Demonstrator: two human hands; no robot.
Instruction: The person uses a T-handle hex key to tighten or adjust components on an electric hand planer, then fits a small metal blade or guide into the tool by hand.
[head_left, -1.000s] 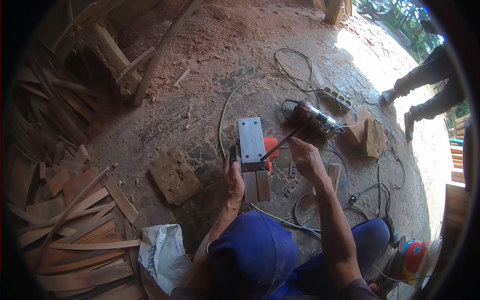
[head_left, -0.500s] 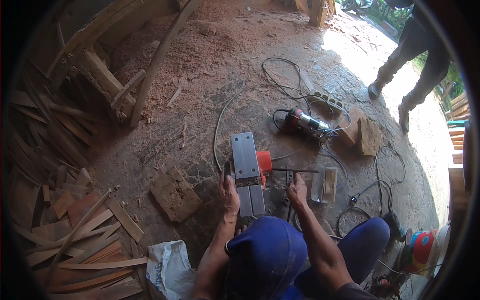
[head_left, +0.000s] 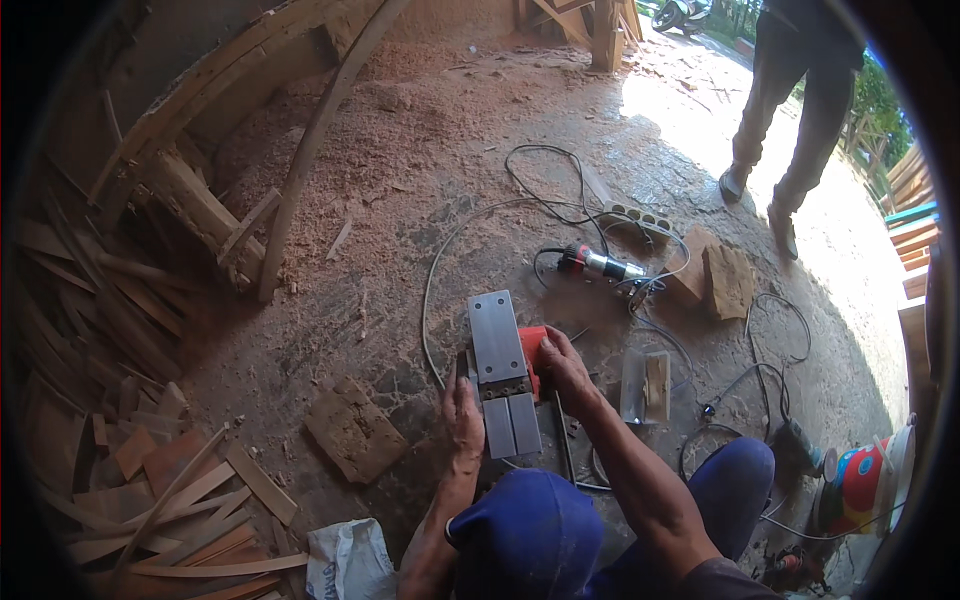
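Observation:
An electric hand planer (head_left: pixel 497 338) rests upside down in front of me, its grey metal sole plates facing up and its orange body showing on the right. My left hand (head_left: pixel 463 418) is closed along the planer's left side, fingers pointing away from me; its fingertips are partly hidden. On the other side, my right hand (head_left: pixel 567 370) grips the orange body. A dark straight bar (head_left: pixel 565 440) extends toward me beneath my right forearm; whether that hand touches it is hidden.
Left lie a wooden block (head_left: pixel 354 430), scrap strips (head_left: pixel 190 510) and a white sack (head_left: pixel 348 562). Farther right are a power tool (head_left: pixel 605 264), power strip (head_left: pixel 635 218), wooden blocks (head_left: pixel 728 282), a clear tray (head_left: pixel 632 390) and looping cables. A person (head_left: pixel 790 120) stands far right.
My right hand has moved left from a thin dark rod it held and now grips the planer's orange body. My left hand stays at the planer's left side. The standing person's legs have shifted in view.

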